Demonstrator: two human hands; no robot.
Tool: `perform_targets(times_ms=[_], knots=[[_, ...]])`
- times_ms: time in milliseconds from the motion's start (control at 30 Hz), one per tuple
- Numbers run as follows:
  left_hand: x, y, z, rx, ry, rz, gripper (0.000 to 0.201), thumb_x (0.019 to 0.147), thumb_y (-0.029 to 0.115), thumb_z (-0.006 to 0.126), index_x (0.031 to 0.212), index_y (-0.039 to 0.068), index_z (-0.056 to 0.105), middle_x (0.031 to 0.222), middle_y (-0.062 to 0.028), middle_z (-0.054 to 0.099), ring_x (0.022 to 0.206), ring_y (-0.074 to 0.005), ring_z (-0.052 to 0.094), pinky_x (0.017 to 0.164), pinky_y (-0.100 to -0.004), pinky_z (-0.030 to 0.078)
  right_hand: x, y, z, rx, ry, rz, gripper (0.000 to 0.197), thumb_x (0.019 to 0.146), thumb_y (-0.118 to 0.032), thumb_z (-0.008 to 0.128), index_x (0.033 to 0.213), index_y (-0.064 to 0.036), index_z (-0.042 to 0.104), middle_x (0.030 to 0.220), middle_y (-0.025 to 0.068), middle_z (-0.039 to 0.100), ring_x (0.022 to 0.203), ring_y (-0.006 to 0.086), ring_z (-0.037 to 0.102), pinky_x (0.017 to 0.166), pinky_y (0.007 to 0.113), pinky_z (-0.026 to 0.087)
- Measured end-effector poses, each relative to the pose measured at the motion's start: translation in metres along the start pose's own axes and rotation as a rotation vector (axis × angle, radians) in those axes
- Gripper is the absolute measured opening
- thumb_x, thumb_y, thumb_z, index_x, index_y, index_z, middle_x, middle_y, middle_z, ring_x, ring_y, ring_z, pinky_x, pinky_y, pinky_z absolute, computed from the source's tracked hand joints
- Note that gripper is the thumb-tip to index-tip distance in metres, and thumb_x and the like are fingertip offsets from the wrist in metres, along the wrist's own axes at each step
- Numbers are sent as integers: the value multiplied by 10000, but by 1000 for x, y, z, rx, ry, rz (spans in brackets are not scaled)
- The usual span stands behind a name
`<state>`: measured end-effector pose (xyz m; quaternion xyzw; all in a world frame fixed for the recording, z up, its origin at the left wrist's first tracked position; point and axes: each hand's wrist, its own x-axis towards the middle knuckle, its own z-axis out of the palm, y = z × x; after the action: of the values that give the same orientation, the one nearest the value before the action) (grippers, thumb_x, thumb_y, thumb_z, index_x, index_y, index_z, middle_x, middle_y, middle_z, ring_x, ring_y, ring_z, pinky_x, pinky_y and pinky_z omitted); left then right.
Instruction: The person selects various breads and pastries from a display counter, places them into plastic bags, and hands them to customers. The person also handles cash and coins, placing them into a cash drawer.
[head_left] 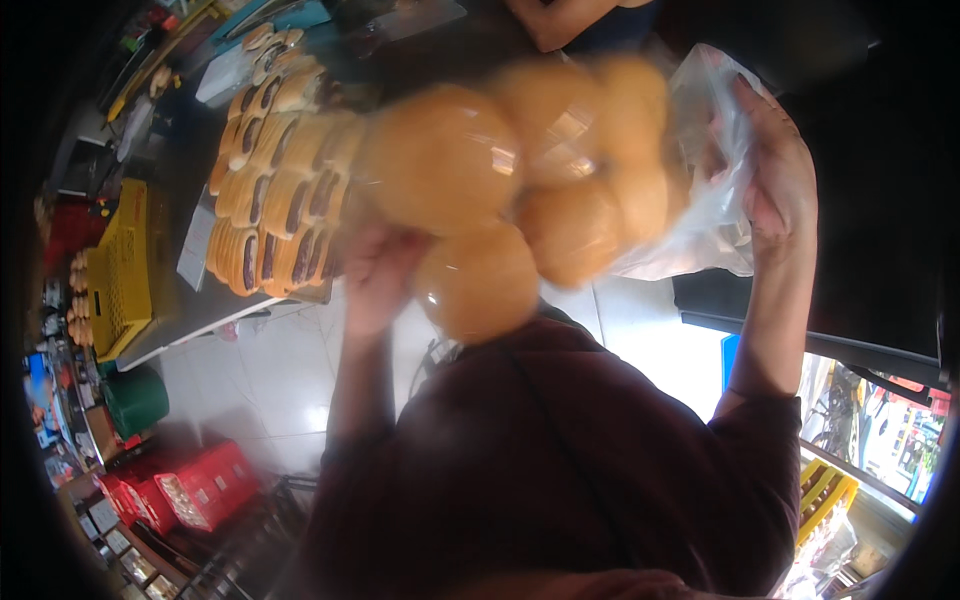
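Observation:
A clear plastic bag of round golden buns (445, 160) is raised in front of me, blurred by motion. My right hand (785, 170) is closed on the gathered, bun-free end of the bag, its thumb and fingers pinching the film. At the other end, my left hand (380, 270) holds the bag from below and behind; its fingers are smeared and partly covered by the buns. On the dark table to the left lie rows of long split rolls with a dark filling (265, 200), stacked close together.
A yellow crate (120, 270) stands at the table's left end, above a green bin (136, 398). Red crates (205, 485) are low on the left. Across the table, another person's arm (560, 20) rests near the far edge. White tiles (270, 375) cover the floor.

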<state>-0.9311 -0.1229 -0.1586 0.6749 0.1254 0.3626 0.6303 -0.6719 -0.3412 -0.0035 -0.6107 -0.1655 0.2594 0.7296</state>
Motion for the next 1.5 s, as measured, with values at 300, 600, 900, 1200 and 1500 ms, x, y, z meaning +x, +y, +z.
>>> perform_targets(times_ms=[300,600,900,1200,1500], knots=[[34,12,73,221,-176,-91,191,897,192,585,972,31,653,1002,-138,657,844,-262,640,770,-356,498,-36,13,95,-85,-334,-165,286,940,-181,578,1143,15,618,923,75,677,749,114,646,714,225,513],[8,8,-87,516,514,99,347,889,216,661,1136,-12,573,999,-162,660,883,-234,635,753,-334,498,0,0,109,317,-518,-156,232,949,-164,558,1123,-13,589,925,84,676,727,146,669,514,308,568],[49,24,-43,914,369,2,87,923,98,589,974,30,611,858,-9,631,762,-84,579,665,-220,449,67,102,61,-406,-279,-389,238,960,-126,524,1139,-7,627,811,94,670,672,128,621,624,283,513],[12,-12,-71,629,620,-172,541,807,355,729,1189,48,501,1048,-191,635,895,-296,639,785,-370,489,116,91,71,-469,-488,-218,276,942,-194,539,1136,-21,631,951,174,672,777,185,662,723,293,504],[15,50,-5,383,625,-286,302,708,106,809,849,12,559,778,-51,596,737,-154,583,644,-318,480,140,81,132,27,-1004,98,414,917,-187,576,1267,-2,452,1165,157,556,779,202,629,631,274,507]])
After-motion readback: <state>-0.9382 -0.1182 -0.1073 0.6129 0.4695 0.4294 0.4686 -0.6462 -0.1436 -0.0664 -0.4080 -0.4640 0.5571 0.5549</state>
